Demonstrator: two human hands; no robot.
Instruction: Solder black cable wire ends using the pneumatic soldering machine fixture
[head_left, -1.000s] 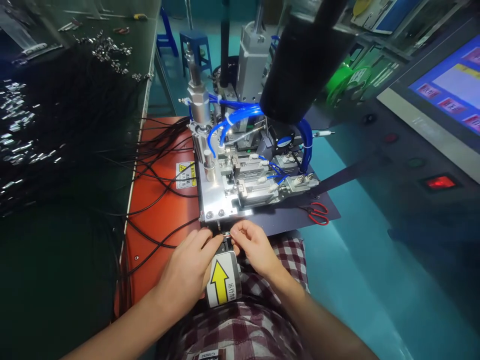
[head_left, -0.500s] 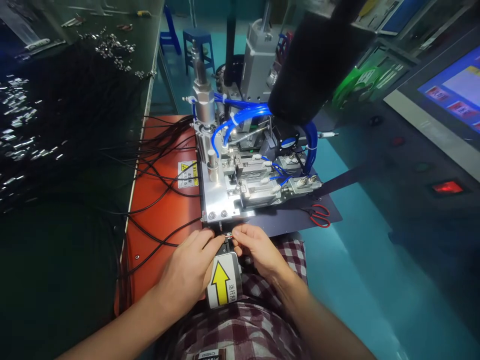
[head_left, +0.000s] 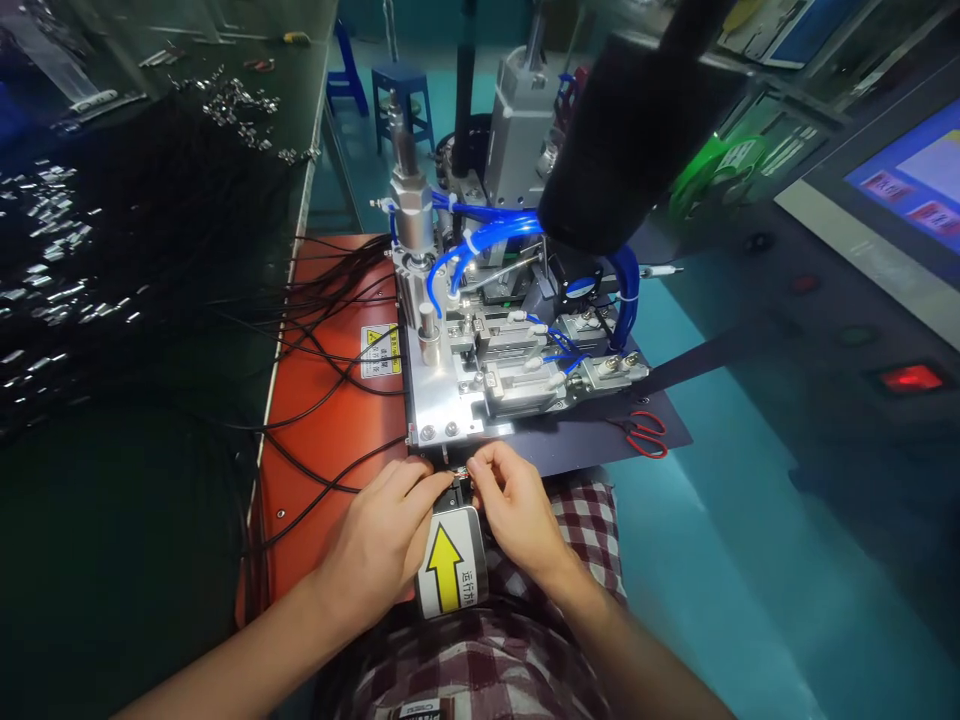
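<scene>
Both hands meet at the front of the machine (head_left: 450,385), over its black front block (head_left: 455,495). My left hand (head_left: 386,525) is closed in a pinch. A black cable (head_left: 346,485) runs in under it from the left, its end hidden by my fingers. Between the fingertips of both hands show tiny thin wires (head_left: 460,474), reddish and pale, too small to see well. My right hand (head_left: 521,515) pinches at them with thumb and forefinger, its other fingers curled. Just below is a plate with a yellow arrow (head_left: 446,560).
More black cables (head_left: 307,350) cross the orange tabletop (head_left: 330,400) from a dark bench heaped with shiny-ended cables (head_left: 52,250). Red-handled scissors (head_left: 646,435) lie at the right. Blue air tubes (head_left: 510,225) arch over the machine, and a control screen (head_left: 919,180) stands at far right.
My right hand has turned slightly, its fingers rising and curling more at the wires. My left hand keeps its pinch. The whole view has shifted a little.
</scene>
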